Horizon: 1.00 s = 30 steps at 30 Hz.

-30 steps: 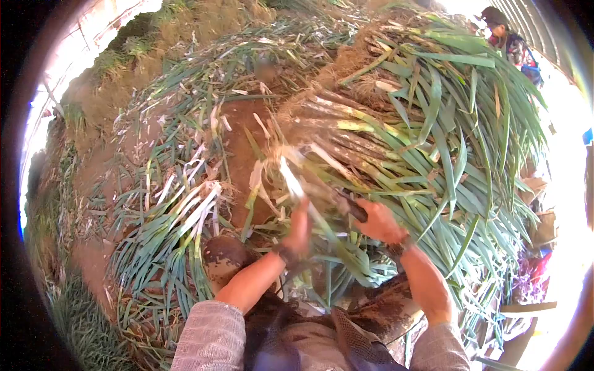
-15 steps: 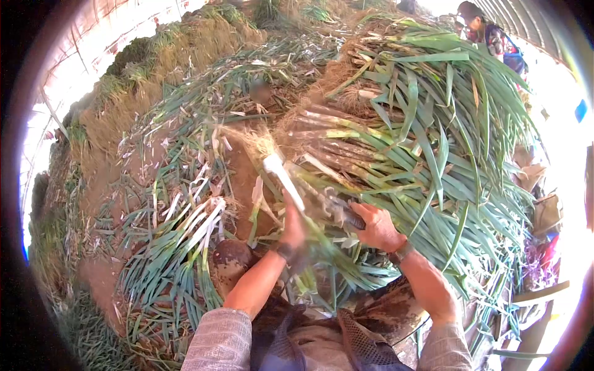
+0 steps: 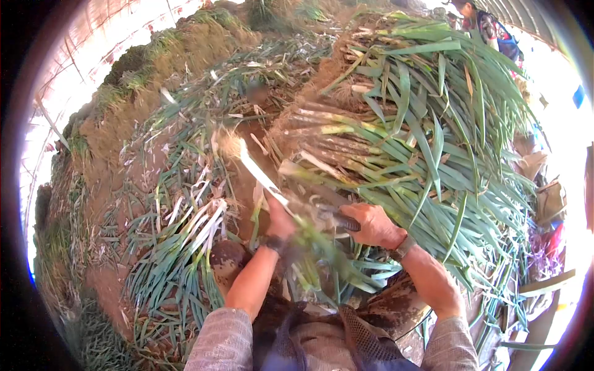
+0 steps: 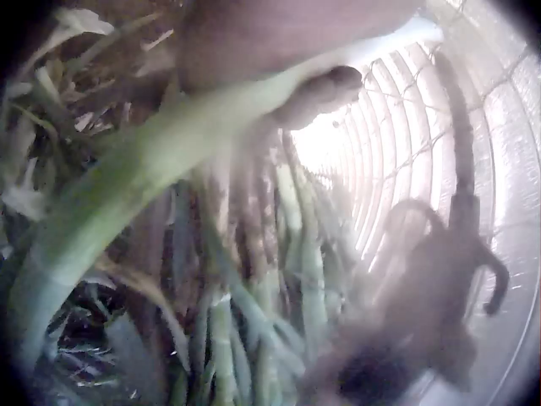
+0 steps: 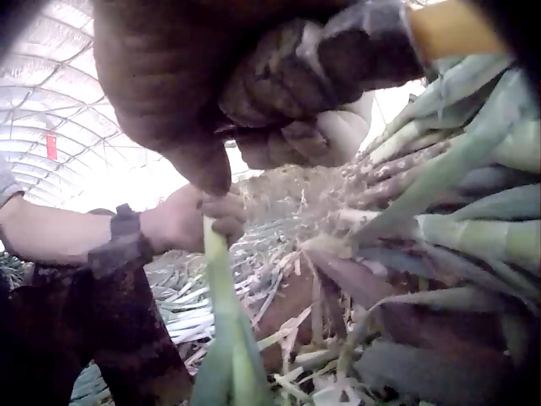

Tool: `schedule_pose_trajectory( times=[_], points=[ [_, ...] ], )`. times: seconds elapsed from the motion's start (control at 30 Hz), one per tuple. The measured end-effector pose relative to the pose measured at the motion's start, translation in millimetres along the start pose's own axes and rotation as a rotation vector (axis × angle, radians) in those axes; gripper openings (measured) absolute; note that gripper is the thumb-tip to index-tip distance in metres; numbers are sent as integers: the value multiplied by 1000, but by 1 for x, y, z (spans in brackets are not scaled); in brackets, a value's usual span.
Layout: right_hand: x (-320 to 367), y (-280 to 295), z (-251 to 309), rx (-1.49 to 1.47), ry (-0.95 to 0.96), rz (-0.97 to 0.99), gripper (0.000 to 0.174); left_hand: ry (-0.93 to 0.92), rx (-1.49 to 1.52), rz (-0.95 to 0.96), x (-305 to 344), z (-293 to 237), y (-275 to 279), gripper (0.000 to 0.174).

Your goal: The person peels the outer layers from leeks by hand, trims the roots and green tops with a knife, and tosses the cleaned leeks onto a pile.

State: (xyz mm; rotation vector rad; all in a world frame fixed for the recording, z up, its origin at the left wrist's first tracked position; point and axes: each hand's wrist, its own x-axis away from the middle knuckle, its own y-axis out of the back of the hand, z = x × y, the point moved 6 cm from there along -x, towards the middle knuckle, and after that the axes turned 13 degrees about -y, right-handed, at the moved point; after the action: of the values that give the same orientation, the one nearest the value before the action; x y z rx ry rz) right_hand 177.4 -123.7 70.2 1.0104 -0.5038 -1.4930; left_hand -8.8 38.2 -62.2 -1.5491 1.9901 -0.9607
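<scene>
In the head view, my left hand (image 3: 279,221) grips a long-leaved stalk with a bare white stem (image 3: 258,173) and pale roots pointing up and left; its green leaves blur below. To the right, my right hand (image 3: 373,224) holds a dark-handled tool (image 3: 344,221), whose far end is blurred beside the stalk. The left wrist view shows the stalk (image 4: 152,161) crossing under my blurred hand (image 4: 262,38). In the right wrist view, my dark right hand (image 5: 169,85) curls near the top, and my left hand (image 5: 199,218) pinches the green stalk (image 5: 221,296) beyond it.
A large heap of unpeeled stalks (image 3: 346,148) lies on the right, roots inward. White-stemmed stalks (image 3: 207,216) lie in a bunch at the left, near a brown-stained knee (image 3: 229,263). Leaf scraps cover the ground behind. Another person (image 3: 489,28) is at the far right.
My left hand and the stalk have moved left, and the stalk's white stem now shows at greater length. My right hand has shifted slightly, still holding the tool.
</scene>
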Motion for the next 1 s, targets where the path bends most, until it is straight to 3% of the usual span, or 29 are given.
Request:
schedule_pose_trajectory(
  times=[0.03, 0.17, 0.23, 0.3, 0.4, 0.47, 0.53, 0.6, 0.63, 0.7, 0.77, 0.83, 0.9, 1.0],
  points=[
    [6, 0, 0, -7, -13, 6, 46, -25, 32, -184, -4, -8, 8, 72],
    [16, 9, -2, -16, -119, 160, 44, -235, 55, -298, -21, -95, -10, 72],
    [30, 5, -18, 39, -270, 291, 51, -348, 6, -103, -39, -145, -16, 70],
    [35, 6, -24, 83, -343, 341, 51, -531, -137, -152, -44, -208, -34, 69],
    [43, 9, -35, 158, -389, 356, 50, -792, -598, -191, -24, -307, -76, 69],
    [44, 23, -44, 179, -553, 320, 46, -900, -925, -293, -22, -368, -86, 69],
    [54, 34, -59, 181, -564, 257, 43, -944, -1088, -341, -28, -416, -65, 71],
    [61, 51, -66, 192, -621, 194, 39, -978, -1695, -247, -44, -459, -42, 68],
    [66, 57, -64, 191, -623, 192, 39, -978, -1696, -244, -55, -462, -16, 68],
    [74, 73, -65, 187, -670, 154, 37, -1290, -1981, -93, -65, -439, 17, 59],
    [84, 81, -69, 220, -729, 171, 36, -658, -1647, 89, -58, -374, 8, 47],
    [95, 87, -76, 232, -790, 186, 37, -342, -1272, 169, -19, -285, -50, 41],
    [99, 85, -76, 196, -744, 196, 36, -114, -969, 298, -18, -205, -67, 37],
    [104, 78, -86, 138, -672, 138, 36, 77, -818, 458, -19, -101, -89, 35]
  ],
)
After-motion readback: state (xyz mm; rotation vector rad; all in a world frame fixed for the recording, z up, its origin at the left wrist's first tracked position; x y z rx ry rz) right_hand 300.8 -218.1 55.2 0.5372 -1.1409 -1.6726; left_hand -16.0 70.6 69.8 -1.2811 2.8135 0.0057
